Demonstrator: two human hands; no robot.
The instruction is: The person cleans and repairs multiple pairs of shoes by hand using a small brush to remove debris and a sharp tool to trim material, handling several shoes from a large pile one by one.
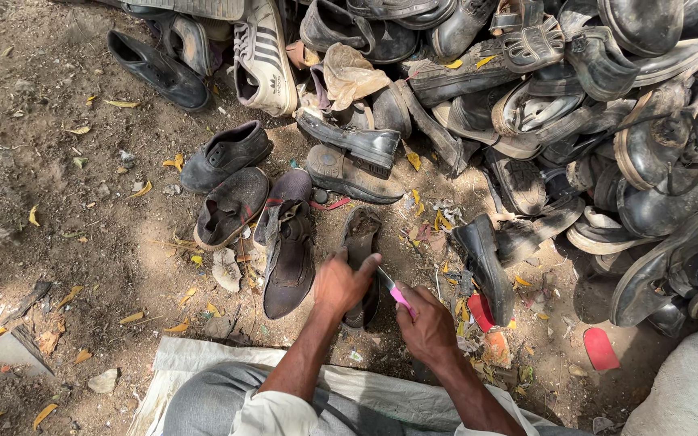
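Observation:
My left hand [341,282] presses down on a worn dark shoe [361,234] that lies sole-up on the dirt in front of me. My right hand [426,327] is closed around a small knife with a pink handle [397,295]; its blade points toward the shoe and my left thumb. A torn dark shoe [288,258] lies just left of my left hand. A black shoe [482,262] stands to the right of my right hand.
A big heap of old black shoes [575,105] fills the upper right. Loose shoes [228,153] and a white sneaker [264,60] lie at upper left. Red insole scraps [599,347] lie on the dirt. A white sack [203,359] covers the ground under my knees.

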